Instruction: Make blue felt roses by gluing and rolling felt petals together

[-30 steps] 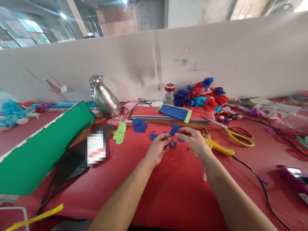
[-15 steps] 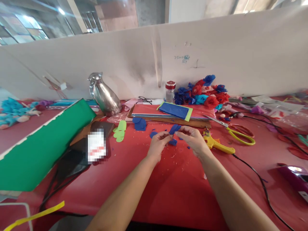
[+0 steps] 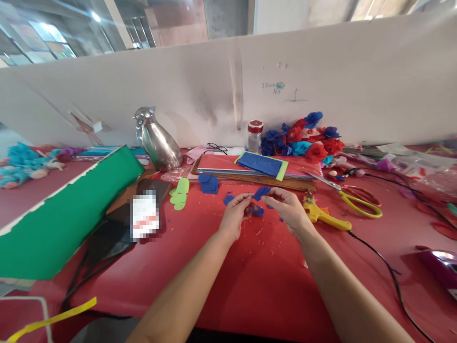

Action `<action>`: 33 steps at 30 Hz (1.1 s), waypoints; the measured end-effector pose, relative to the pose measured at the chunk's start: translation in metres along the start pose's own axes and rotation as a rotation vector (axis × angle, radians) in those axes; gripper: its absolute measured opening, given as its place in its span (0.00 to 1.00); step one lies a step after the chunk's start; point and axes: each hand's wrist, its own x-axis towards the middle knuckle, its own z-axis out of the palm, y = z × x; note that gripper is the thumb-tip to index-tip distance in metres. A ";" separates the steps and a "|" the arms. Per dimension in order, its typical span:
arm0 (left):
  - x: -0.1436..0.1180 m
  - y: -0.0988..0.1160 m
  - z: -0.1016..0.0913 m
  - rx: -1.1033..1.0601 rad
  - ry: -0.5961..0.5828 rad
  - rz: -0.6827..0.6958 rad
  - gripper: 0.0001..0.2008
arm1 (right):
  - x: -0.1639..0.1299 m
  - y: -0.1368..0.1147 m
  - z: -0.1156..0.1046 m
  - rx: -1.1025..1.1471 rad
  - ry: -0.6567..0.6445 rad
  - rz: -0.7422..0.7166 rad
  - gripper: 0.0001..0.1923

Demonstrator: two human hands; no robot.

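Red tabletop (image 3: 250, 286) — left hand (image 3: 233, 216), right hand (image 3: 287, 207) fingers pinching crinkled blue crepe petal (image 3: 260, 193).

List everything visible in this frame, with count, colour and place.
blue paper piece: one, pinched between both hands
blue scraps: several, on the red table
paper sheets: stack, red, blue, green, behind the hands
paper flowers: pile, red and blue, by the wall
jar: one, red lid
metal jug: one, silver, left
green roll: one, left
scissors: one, yellow handles, right
glue gun: one, yellow
left hand; right hand: centre
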 end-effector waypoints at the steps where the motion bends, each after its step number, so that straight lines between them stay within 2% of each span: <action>1: 0.001 0.000 0.000 0.002 -0.012 -0.004 0.12 | 0.000 0.000 0.000 -0.001 -0.010 -0.004 0.12; 7: 0.001 -0.001 -0.002 -0.010 -0.070 -0.020 0.15 | 0.001 0.001 -0.001 -0.007 -0.017 -0.029 0.11; 19: 0.000 0.000 -0.002 0.012 -0.097 0.015 0.11 | 0.002 0.008 -0.003 0.018 0.005 -0.044 0.10; 23: 0.001 0.000 -0.002 -0.086 -0.099 -0.012 0.11 | 0.002 0.007 -0.004 0.124 0.108 -0.087 0.10; 26: 0.003 0.000 -0.003 -0.164 -0.101 -0.062 0.11 | 0.002 0.009 -0.007 0.165 0.195 -0.126 0.04; 30: 0.003 0.001 -0.003 -0.232 -0.114 -0.115 0.12 | 0.000 0.013 -0.002 0.068 0.103 -0.161 0.07; 33: 0.002 0.002 -0.002 -0.258 -0.101 -0.115 0.13 | -0.002 0.016 0.007 -0.056 0.044 -0.154 0.14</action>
